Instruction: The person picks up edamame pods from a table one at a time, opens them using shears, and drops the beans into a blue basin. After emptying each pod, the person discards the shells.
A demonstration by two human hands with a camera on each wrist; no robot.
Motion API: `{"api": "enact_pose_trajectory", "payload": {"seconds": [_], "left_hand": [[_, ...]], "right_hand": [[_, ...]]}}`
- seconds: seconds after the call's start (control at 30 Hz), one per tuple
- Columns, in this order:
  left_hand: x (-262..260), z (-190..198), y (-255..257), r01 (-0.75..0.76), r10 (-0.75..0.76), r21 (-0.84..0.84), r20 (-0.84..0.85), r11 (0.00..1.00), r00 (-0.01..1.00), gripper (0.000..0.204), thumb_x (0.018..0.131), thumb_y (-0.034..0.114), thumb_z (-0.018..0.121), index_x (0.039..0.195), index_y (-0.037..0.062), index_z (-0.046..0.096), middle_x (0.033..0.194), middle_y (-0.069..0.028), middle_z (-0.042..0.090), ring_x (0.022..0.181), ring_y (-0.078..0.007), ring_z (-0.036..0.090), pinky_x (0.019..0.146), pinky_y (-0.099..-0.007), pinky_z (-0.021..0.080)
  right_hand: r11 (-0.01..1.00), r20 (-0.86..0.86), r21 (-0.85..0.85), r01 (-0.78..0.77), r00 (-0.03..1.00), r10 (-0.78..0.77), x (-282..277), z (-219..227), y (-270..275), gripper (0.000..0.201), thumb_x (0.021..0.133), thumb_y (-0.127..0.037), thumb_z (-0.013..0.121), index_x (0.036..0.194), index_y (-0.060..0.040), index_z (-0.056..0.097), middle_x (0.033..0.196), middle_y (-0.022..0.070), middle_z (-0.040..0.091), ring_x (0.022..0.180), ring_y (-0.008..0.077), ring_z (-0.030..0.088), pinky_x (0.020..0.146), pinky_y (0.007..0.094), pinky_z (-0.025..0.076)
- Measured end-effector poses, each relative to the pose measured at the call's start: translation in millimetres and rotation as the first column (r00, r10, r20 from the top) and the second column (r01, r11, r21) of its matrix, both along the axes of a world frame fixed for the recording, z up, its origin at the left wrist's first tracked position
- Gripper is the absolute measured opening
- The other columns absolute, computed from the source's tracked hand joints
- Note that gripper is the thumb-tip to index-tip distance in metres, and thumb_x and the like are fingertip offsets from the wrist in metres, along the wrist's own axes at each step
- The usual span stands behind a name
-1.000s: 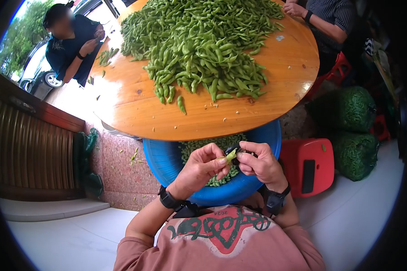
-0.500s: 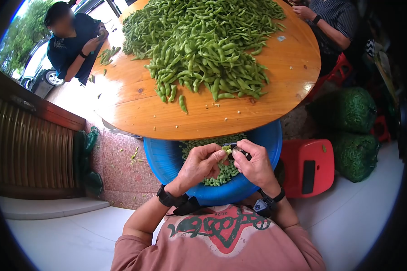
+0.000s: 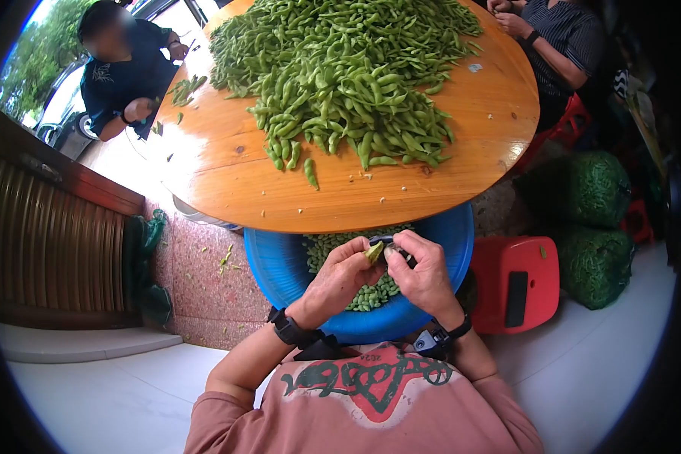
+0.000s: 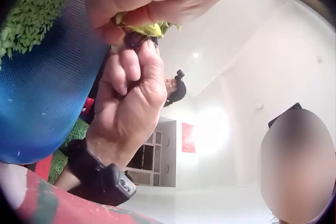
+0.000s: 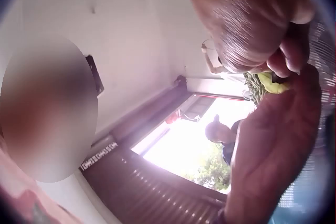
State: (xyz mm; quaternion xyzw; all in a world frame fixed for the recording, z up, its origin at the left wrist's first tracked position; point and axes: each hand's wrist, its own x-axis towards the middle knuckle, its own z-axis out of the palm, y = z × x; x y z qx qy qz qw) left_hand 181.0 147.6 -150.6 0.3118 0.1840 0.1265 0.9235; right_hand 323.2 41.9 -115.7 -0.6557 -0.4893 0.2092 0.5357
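My left hand (image 3: 339,274) pinches a green soybean pod (image 3: 374,252) between thumb and fingers, above the blue basin (image 3: 268,272). Close against it, my right hand (image 3: 422,268) grips a small dark tool (image 3: 382,239), mostly covered by the fingers; its kind I cannot tell. In the left wrist view, the pod (image 4: 152,28) looks split and ragged, and the dark tool (image 4: 137,40) lies right at it. The right wrist view shows a yellow-green bit of pod (image 5: 273,83) between both hands. Shelled green beans (image 3: 367,297) lie in the basin below.
A big heap of soybean pods (image 3: 340,83) covers much of the wooden table (image 3: 280,204), whose edge overhangs the basin. A red stool (image 3: 514,284) stands at right, with green net sacks (image 3: 594,265) behind. Two other people (image 3: 125,68) sit at the table's far sides.
Between my hands, the pod has gone from lying out toward the right hand to being tucked tighter in the left fingers. The person at upper left has moved their hands apart.
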Motion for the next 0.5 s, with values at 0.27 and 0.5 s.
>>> {"api": "enact_pose_trajectory", "payload": {"seconds": [0.27, 0.5], "left_hand": [[-4, 23, 6, 0.276, -0.169, 0.542, -0.239, 0.794, 0.956, 0.019, 0.096, 0.003, 0.049, 0.11, 0.0013, 0.062, 0.091, -0.004, 0.065, 0.083, -0.0143, 0.061, 0.077, -0.0278, 0.049], [-5, 79, 59, 0.259, 0.333, 0.964, -0.265, 0.065, 0.905, 0.017, 0.089, 0.01, 0.069, 0.101, -0.0021, 0.067, 0.084, -0.0148, 0.069, 0.072, -0.0231, 0.069, 0.066, -0.0341, 0.054]], "right_hand": [[0.984, -0.629, -0.163, -0.075, 0.776, -0.045, 29, 23, -29, 0.012, 0.092, -0.008, 0.061, 0.094, 0.0031, 0.065, 0.069, -0.0027, 0.053, 0.059, 0.0027, 0.05, 0.05, 0.0215, 0.04], [0.841, 0.303, -0.504, 0.197, 0.952, -0.041, 92, 70, -126, 0.013, 0.082, 0.0, 0.057, 0.093, 0.005, 0.062, 0.069, 0.0211, 0.059, 0.057, 0.0298, 0.059, 0.055, 0.0366, 0.045]]}}
